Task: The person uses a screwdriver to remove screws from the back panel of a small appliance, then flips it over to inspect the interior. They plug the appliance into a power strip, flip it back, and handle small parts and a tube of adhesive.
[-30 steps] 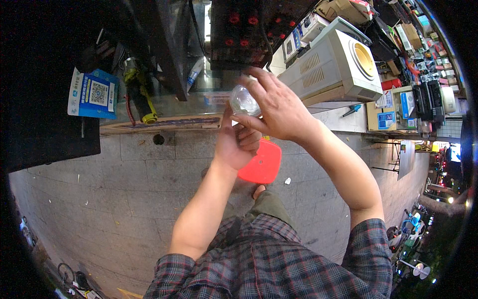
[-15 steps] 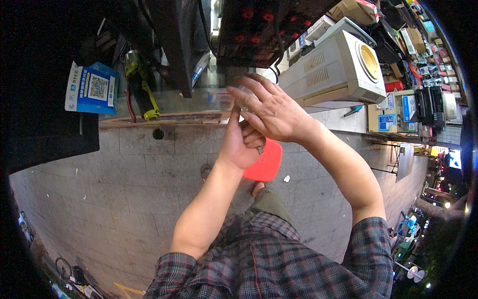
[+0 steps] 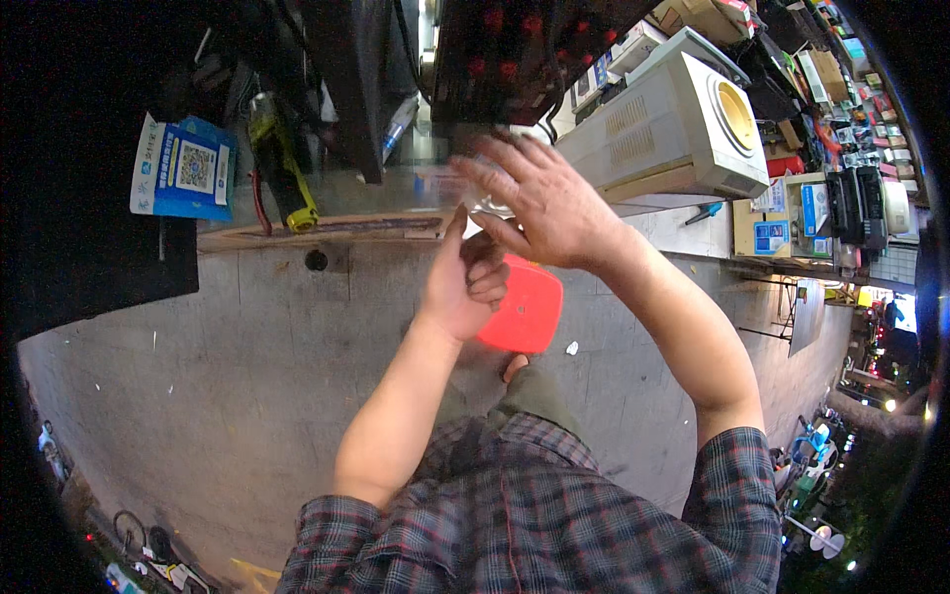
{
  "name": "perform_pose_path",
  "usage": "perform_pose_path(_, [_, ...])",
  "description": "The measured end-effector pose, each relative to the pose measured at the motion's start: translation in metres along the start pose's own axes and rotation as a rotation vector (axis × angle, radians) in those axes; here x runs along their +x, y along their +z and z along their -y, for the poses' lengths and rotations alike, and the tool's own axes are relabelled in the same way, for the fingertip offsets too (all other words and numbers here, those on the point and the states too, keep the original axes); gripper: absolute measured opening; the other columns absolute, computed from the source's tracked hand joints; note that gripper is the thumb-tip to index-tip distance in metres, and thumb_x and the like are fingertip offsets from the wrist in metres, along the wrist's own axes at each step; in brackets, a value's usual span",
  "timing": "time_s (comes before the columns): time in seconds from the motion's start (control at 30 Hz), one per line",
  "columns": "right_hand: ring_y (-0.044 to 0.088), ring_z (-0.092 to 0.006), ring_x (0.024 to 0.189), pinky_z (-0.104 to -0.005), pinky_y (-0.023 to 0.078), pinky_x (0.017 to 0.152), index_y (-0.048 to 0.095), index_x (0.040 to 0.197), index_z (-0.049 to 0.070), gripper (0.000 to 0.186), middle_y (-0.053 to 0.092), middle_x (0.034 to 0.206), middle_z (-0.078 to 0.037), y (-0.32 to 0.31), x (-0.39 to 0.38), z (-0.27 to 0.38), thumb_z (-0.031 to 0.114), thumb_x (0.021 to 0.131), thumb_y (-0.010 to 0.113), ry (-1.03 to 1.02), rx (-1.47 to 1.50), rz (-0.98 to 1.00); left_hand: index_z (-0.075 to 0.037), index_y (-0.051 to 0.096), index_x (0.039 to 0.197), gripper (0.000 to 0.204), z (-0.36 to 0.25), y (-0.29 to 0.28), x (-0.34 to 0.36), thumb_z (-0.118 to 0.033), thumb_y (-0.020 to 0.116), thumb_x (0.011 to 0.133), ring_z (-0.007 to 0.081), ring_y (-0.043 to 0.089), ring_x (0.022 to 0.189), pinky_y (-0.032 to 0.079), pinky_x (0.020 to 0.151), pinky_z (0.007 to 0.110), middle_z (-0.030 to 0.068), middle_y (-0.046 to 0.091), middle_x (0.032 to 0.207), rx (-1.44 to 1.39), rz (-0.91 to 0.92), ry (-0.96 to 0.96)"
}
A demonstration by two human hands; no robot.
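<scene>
In front of me, over the counter's near edge, my two hands are close together. My left hand (image 3: 465, 279) has its fingers curled into the palm and its thumb pointing up; whatever they hold, if anything, is hidden. Just above and to the right, my right hand (image 3: 544, 203) is palm down with its fingers stretched out, blurred at the tips. A small pale, shiny patch shows between the hands, too unclear to name. Below them on the paving stands a red stool (image 3: 524, 309) with a rounded square seat, partly covered by my left hand.
A cream-coloured appliance casing (image 3: 648, 129) with vent slots sits right of my hands. On the left are a yellow-and-black tool (image 3: 282, 168) and a blue-and-white code card (image 3: 188, 170). A dark boxy device (image 3: 505, 69) stands ahead. Boxes and goods crowd the far right.
My hands have drawn slightly apart. The left has shifted a little left and down, while the right, more blurred, has lifted off it with fingers more spread.
</scene>
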State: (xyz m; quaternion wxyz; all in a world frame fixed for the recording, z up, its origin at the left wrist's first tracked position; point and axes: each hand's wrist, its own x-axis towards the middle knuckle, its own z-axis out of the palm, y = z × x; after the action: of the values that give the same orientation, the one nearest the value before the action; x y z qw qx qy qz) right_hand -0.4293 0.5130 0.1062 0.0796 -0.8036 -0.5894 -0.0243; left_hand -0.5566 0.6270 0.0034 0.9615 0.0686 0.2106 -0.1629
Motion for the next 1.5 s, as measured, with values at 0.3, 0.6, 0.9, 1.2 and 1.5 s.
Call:
perform_pose_path(0.3, [0.053, -0.0422, 0.128, -0.0494, 0.044, 0.107, 0.057, 0.14, 0.006, 0.058, 0.053, 0.14, -0.022, -0.011, -0.045, 0.062, 0.018, 0.086, 0.074, 0.178, 0.136, -0.317, -0.001, 0.064, 0.119, 0.037, -0.005, -0.069, -0.072, -0.032, 0.047, 0.109, 0.0112, 0.043, 0.065, 0.037, 0.05, 0.021, 0.0041, 0.047, 0.082, -0.32, 0.09, 0.105])
perform_pose_path(0.6, [0.067, -0.0317, 0.099, -0.0371, 0.054, 0.086, 0.067, 0.115, 0.001, 0.023, 0.067, 0.107, -0.016, 0.062, -0.088, 0.206, 0.016, 0.098, 0.063, 0.681, 0.998, 0.018, 0.004, 0.065, 0.13, 0.048, -0.02, -0.118, -0.153, -0.035, 0.045, 0.109, 0.0336, 0.066, 0.107, 0.057, 0.086, 0.041, 0.0213, 0.071, 0.119, -0.333, 0.088, 0.228])
perform_pose_path(0.9, [0.066, -0.0354, 0.094, -0.0421, 0.058, 0.074, 0.048, 0.149, 0.008, 0.063, 0.061, 0.114, -0.023, 0.032, 0.065, 0.141, 0.046, 0.1, 0.059, 0.395, -0.044, -0.108, 0.006, 0.065, 0.121, 0.044, 0.022, -0.162, -0.231, -0.032, 0.044, 0.109, 0.0334, 0.067, 0.105, 0.059, 0.088, 0.04, 0.0209, 0.069, 0.117, -0.343, -0.093, 0.359])
perform_pose_path(1.2, [0.071, -0.0429, 0.084, -0.0488, 0.06, 0.072, 0.059, 0.127, 0.004, 0.042, 0.067, 0.098, -0.024, 0.061, 0.086, 0.125, 0.037, 0.1, 0.058, 0.519, 0.017, -0.142, 0.006, 0.066, 0.116, 0.046, 0.126, -0.198, -0.316, -0.034, 0.046, 0.108, 0.0354, 0.067, 0.104, 0.058, 0.09, 0.045, 0.0213, 0.07, 0.111, -0.456, -0.336, 0.39])
perform_pose_path(1.5, [0.067, -0.0345, 0.065, -0.0416, 0.052, 0.058, 0.051, 0.11, 0.001, 0.026, 0.065, 0.075, -0.019, 0.083, -0.021, 0.234, 0.013, 0.095, 0.069, 0.58, 0.434, -0.282, -0.005, 0.062, 0.099, 0.036, 0.08, -0.214, -0.326, -0.04, 0.055, 0.107, 0.0079, 0.035, 0.057, 0.027, 0.05, 0.022, -0.0036, 0.039, 0.068, -0.167, -0.314, 0.207])
